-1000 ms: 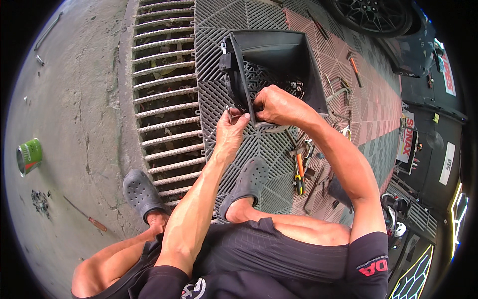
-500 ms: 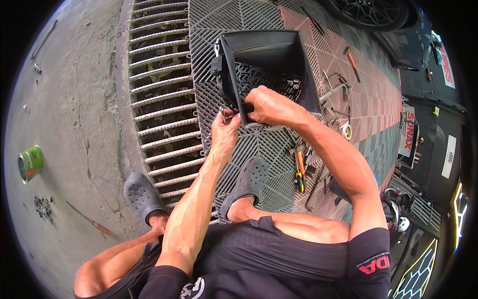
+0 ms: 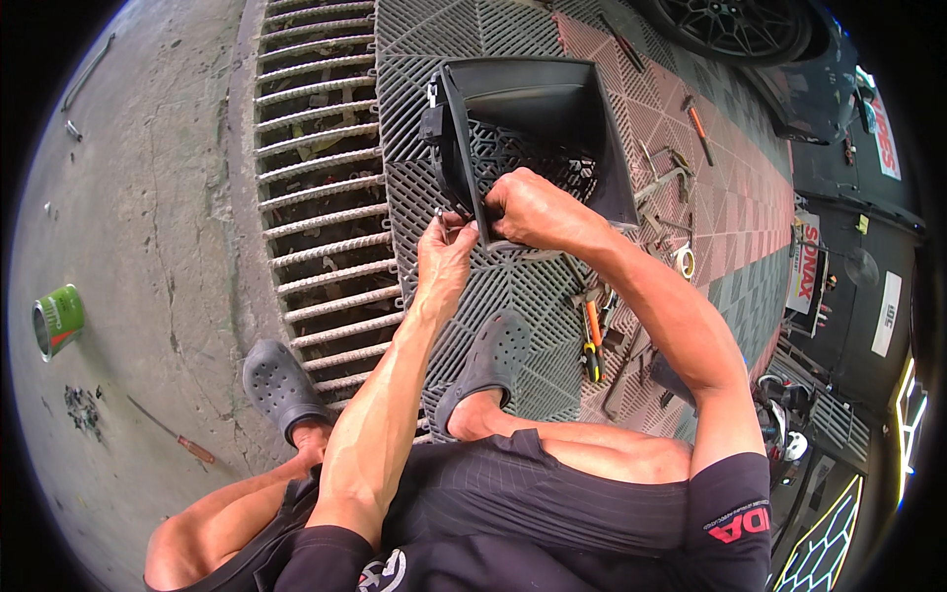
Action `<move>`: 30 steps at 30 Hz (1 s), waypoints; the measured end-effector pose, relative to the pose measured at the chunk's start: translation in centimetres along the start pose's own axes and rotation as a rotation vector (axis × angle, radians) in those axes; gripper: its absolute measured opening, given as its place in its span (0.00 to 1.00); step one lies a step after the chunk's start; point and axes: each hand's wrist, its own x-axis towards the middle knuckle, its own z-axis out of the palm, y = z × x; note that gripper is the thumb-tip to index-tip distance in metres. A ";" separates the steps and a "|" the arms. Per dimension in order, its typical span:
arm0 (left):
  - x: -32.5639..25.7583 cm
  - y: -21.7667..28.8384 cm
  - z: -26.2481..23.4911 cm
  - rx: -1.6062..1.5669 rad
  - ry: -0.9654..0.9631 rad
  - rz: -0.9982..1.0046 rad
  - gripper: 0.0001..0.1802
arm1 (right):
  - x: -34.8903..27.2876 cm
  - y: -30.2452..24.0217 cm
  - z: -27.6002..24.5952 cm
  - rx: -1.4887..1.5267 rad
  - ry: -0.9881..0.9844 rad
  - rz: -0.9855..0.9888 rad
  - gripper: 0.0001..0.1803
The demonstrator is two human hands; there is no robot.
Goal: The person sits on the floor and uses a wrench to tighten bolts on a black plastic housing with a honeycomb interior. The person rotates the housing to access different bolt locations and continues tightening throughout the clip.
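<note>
Black plastic housing (image 3: pixel 582 91), a deep, open-sided shell, stands on ribbed floor tiles (image 3: pixel 513 286) just beyond the person's feet, to the right of a floor grate (image 3: pixel 326 205) made of ridged metal bars. Its left wall, nearest the hands, is a narrow upright edge with small fittings on the outer side. Inside lies a lattice; it may be the housing's own mesh or the tiles seen through a gap.

On the outer side of that edge is the left hand (image 3: pixel 446 252), its fingers curled and pinched about a small metal piece (image 3: pixel 439 213), mostly covered by the fingers, so its kind cannot be made out. The thumb tip meets the edge. On the inner side, the right hand (image 3: pixel 533 209) is bent into a loose fist, knuckles up; its fingertips are hidden behind the edge, and whether they grip anything cannot be told.

Right of the feet, partly masked by the right forearm, lie assorted tools, one with a yellow-and-black handle (image 3: pixel 592 361), and a roll of tape (image 3: pixel 684 260). Farther off is an orange-handled hammer (image 3: pixel 698 128). A car wheel (image 3: pixel 730 28) is cut off at the top. At far left sits an open green tin (image 3: pixel 65 314), near a screwdriver (image 3: pixel 193 450).
</note>
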 end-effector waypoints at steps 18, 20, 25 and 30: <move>0.7 0.1 -0.4 0.138 0.011 0.073 0.14 | 0.0 0.7 -0.5 0.071 0.004 0.000 0.12; 0.4 -0.2 0.3 0.156 0.011 0.043 0.13 | -0.5 1.8 -0.1 0.020 0.009 -0.004 0.12; 0.6 -0.3 -0.3 0.106 0.030 0.039 0.07 | -0.8 1.1 0.2 -0.025 0.094 -0.153 0.10; 0.3 0.2 -0.1 0.148 -0.018 0.086 0.08 | -1.7 1.0 -0.9 0.075 0.065 -0.103 0.09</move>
